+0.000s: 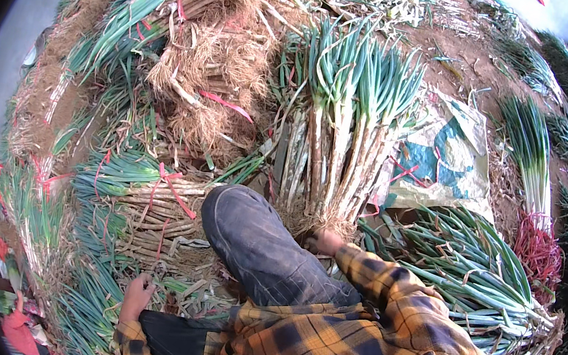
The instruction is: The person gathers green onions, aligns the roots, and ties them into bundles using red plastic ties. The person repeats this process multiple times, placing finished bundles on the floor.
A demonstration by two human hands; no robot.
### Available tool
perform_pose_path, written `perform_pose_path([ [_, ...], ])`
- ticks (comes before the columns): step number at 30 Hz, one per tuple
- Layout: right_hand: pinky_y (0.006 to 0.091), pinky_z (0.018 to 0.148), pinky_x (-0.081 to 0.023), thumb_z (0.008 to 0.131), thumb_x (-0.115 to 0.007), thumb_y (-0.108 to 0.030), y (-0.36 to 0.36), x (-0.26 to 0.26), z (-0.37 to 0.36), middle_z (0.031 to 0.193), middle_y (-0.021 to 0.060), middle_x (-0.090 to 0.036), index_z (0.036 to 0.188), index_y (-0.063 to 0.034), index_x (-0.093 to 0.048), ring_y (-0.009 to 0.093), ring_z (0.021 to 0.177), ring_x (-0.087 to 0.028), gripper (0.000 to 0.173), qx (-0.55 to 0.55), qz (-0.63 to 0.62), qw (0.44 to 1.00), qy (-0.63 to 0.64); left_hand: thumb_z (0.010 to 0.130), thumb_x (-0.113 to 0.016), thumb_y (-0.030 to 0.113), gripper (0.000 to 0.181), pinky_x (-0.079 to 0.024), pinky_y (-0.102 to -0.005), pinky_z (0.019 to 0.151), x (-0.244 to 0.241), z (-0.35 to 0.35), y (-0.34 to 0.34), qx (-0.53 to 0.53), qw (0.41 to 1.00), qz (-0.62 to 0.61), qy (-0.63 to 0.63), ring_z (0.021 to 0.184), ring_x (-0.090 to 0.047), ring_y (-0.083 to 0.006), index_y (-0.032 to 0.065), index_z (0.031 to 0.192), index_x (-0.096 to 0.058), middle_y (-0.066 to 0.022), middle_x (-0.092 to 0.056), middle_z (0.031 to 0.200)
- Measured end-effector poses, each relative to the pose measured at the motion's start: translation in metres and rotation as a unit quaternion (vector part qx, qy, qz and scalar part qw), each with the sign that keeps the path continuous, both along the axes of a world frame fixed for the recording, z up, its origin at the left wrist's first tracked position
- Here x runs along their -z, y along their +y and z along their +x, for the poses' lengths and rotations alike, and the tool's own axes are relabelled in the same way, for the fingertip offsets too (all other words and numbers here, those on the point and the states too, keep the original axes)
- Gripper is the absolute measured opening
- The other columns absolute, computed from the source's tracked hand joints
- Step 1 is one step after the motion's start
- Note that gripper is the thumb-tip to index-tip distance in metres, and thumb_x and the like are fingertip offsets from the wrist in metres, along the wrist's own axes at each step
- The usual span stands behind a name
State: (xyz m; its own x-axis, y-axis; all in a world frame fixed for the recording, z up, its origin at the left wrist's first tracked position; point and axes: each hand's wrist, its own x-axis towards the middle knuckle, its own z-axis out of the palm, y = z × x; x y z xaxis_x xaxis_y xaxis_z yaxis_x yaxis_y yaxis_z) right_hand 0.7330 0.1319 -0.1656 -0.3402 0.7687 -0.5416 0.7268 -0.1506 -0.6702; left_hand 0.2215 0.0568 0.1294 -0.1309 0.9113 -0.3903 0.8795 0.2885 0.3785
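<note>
My right hand [328, 242] is at the root end of a fanned-out bunch of green onions [345, 148], whose leaves point away from me. The fingers are partly hidden by the roots, so a grip cannot be told. My left hand [138, 292] is beside my left knee, near onion leaves and trimmings, its fingers loosely curled; I cannot make out anything held in it. To its upper side lie stacked bundles of green onions [173, 192] tied with red plastic ribbon [170, 178]. More green onions [473, 264] lie in a heap by my right arm.
A printed plastic sack [445, 156] lies beyond the heap. A pile of onion bundles with roots [217, 70] stands at the upper left. Red ribbons [537, 251] gather at the right beside upright-lying onions. Another person's red sleeve [17, 331] shows at the lower left.
</note>
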Motion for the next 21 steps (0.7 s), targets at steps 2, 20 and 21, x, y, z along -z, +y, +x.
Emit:
perform_pose_path([
  [2, 0.0405, 0.077, -0.048, 0.080, -0.055, -0.035, 0.004, -0.007, 0.006, 0.097, 0.0197, -0.061, 0.110, -0.0051, -0.056, 0.030, 0.089, -0.060, 0.042, 0.058, 0.018, 0.997, 0.041, 0.077, -0.061, 0.013, 0.026, -0.047, -0.0396, 0.072, 0.000, 0.002, -0.003, 0.026, 0.999, 0.006, 0.018, 0.082, -0.061, -0.0346, -0.0033, 0.097, -0.057, -0.0220, -0.062, 0.087],
  [20, 0.0366, 0.082, -0.048, 0.083, -0.056, -0.030, -0.040, -0.083, -0.022, 0.113, 0.0183, -0.057, 0.121, -0.0031, -0.048, 0.029, 0.095, -0.060, 0.047, -0.229, 0.049, 0.969, 0.082, 0.080, -0.062, 0.017, 0.027, -0.045, -0.0431, 0.067, 0.013, -0.028, -0.020, -0.032, 0.999, 0.003, -0.008, 0.073, -0.057, -0.0360, -0.0047, 0.094, -0.057, -0.0200, -0.060, 0.079],
  [21, 0.0368, 0.081, -0.048, 0.083, -0.056, -0.030, -0.049, -0.075, -0.015, 0.112, 0.0184, -0.057, 0.120, -0.0030, -0.049, 0.029, 0.094, -0.060, 0.046, -0.230, 0.019, 0.971, 0.066, 0.080, -0.062, 0.017, 0.026, -0.045, -0.0429, 0.067, 0.016, -0.029, -0.018, -0.026, 1.000, 0.003, -0.003, 0.073, -0.057, -0.0358, -0.0043, 0.094, -0.057, -0.0202, -0.060, 0.079],
])
